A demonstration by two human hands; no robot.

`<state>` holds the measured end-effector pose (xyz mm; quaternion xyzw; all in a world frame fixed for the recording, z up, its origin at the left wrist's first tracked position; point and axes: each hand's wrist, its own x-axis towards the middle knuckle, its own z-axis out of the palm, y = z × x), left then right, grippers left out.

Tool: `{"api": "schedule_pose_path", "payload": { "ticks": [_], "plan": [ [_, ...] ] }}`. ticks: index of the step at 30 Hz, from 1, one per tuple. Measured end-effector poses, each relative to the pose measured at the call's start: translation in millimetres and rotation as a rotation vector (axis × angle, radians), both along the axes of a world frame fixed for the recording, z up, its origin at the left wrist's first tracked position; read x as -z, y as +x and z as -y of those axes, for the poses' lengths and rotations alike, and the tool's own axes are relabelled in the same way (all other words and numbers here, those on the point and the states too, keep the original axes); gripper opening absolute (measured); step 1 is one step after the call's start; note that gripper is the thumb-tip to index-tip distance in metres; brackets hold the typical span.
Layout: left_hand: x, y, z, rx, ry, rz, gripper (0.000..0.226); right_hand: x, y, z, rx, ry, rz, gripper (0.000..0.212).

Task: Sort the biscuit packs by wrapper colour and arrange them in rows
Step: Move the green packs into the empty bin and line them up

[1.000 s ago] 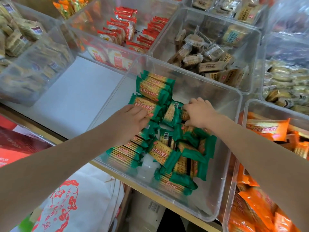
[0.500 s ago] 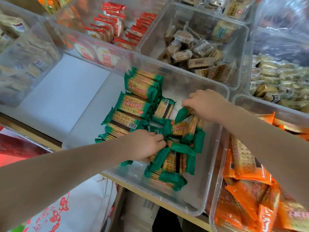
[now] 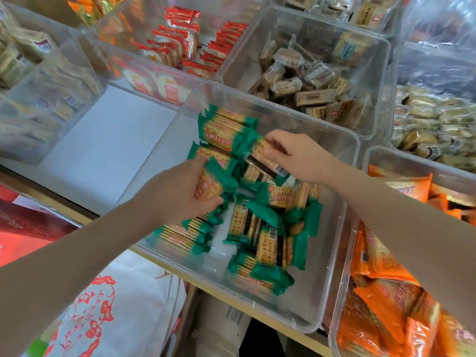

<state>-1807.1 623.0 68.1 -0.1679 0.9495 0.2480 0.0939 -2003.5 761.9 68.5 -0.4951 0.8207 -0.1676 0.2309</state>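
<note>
Hands work inside a clear bin point(image 3: 342, 150) at the shelf's front edge: the left hand point(image 3: 175, 191) grips one green biscuit pack point(image 3: 219, 176), the right hand point(image 3: 304, 155) pinches another pack point(image 3: 260, 155) above the loose green packs point(image 3: 270, 228).

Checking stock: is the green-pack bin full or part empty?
Part empty. The green packs cover only the middle of the bin; bare floor shows along its near and right sides.
</note>
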Motion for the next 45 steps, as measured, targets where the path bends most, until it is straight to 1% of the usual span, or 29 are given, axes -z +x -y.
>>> {"api": "schedule_pose_path", "payload": {
  "ticks": [1,3,5,7,8,10,13,15,17,19,20,22,25,27,28,30,32,34,35,36,38,39,42,45],
  "plan": [
    [0,4,4,-0.069,-0.095,-0.01,0.06,-3,6,5,0.027,-0.052,0.05,0.027],
    [5,9,8,-0.152,-0.239,0.017,0.073,-5,18,19,0.063,-0.139,0.134,0.034],
    [9,9,5,-0.164,-0.329,0.047,0.084,-1,31,34,0.112,-0.176,0.186,0.036],
    [19,8,3,-0.113,-0.476,-0.038,0.096,7,43,47,0.16,-0.165,0.205,0.036],
    [22,8,3,-0.078,-0.562,-0.101,0.096,10,47,52,0.167,-0.155,0.209,0.036],
    [27,5,8,-0.037,-0.687,-0.18,0.085,15,52,56,0.119,-0.118,0.158,0.035],
    [32,2,15,0.06,-0.776,-0.171,0.067,17,42,45,0.09,-0.058,0.011,0.024],
    [35,1,17,0.086,-0.785,-0.154,0.061,20,26,31,0.109,0.039,-0.071,0.013],
    [37,-1,15,0.087,-0.738,-0.175,0.059,27,10,18,0.063,0.259,-0.152,0.017],
    [35,-4,12,0.111,-0.653,-0.24,0.058,36,4,9,-0.071,0.517,-0.205,0.03],
    [34,-6,10,0.151,-0.621,-0.267,0.058,41,4,6,-0.14,0.61,-0.21,0.035],
    [32,-11,6,0.26,-0.566,-0.283,0.057,53,7,1,-0.231,0.677,-0.19,0.039],
    [28,-23,-2,0.384,-0.447,-0.261,0.05,59,9,-1,-0.262,0.656,-0.22,0.048],
    [22,-33,-11,0.396,-0.35,-0.243,0.051,53,4,-1,-0.268,0.594,-0.239,0.043],
    [20,-39,-14,0.378,-0.308,-0.241,0.054,48,0,-1,-0.253,0.512,-0.213,0.036],
    [17,-52,-19,0.311,-0.209,-0.232,0.064,32,-7,-3,-0.195,0.299,-0.096,0.02],
    [12,-67,-23,0.235,-0.091,-0.193,0.07,17,-11,-3,-0.17,0.131,-0.021,0.016],
    [8,-77,-25,0.151,0.041,-0.185,0.066,7,-10,-2,-0.181,0.056,0.022,0.012],
    [7,-78,-25,0.11,0.071,-0.189,0.06,5,-10,-2,-0.188,0.038,0.062,0.01],
    [6,-78,-25,0.082,0.061,-0.195,0.055,5,-10,-1,-0.179,0.023,0.122,0.013],
    [3,-71,-19,0.064,0.032,-0.211,0.05,9,-15,0,-0.119,0.033,0.252,0.028],
    [1,-66,-15,0.045,0.053,-0.229,0.049,15,-19,1,-0.102,0.071,0.267,0.034],
    [-5,-51,-2,-0.032,0.173,-0.289,0.05,41,-30,12,-0.124,0.284,0.098,0.043],
    [-8,-40,7,-0.031,0.244,-0.312,0.045,60,-29,22,-0.231,0.334,-0.027,0.051]
  ]
}}
